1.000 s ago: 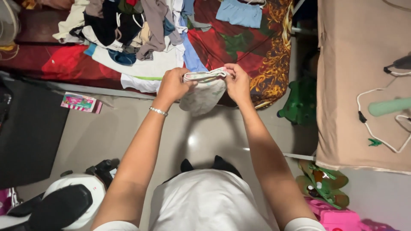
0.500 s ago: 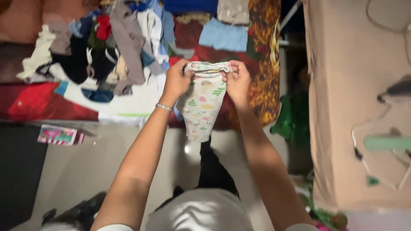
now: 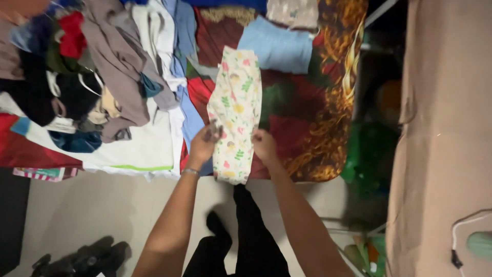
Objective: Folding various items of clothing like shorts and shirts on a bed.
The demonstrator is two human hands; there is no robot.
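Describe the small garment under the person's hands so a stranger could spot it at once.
Start at the bed with the red and gold patterned cover. Near its front edge, between the left hand and right hand, a small cream garment lies flat in a long strip. Unlike the plain blue shorts behind it, it carries tiny coloured prints.

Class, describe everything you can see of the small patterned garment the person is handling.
The patterned garment is a small piece of cream cloth printed with little pink, green and yellow shapes; it looks like soft cotton. It lies flat as a long, narrow strip on the red patterned bedspread, its near end at the bed's edge. The left hand and right hand touch its near sides. A light blue garment lies just beyond it.
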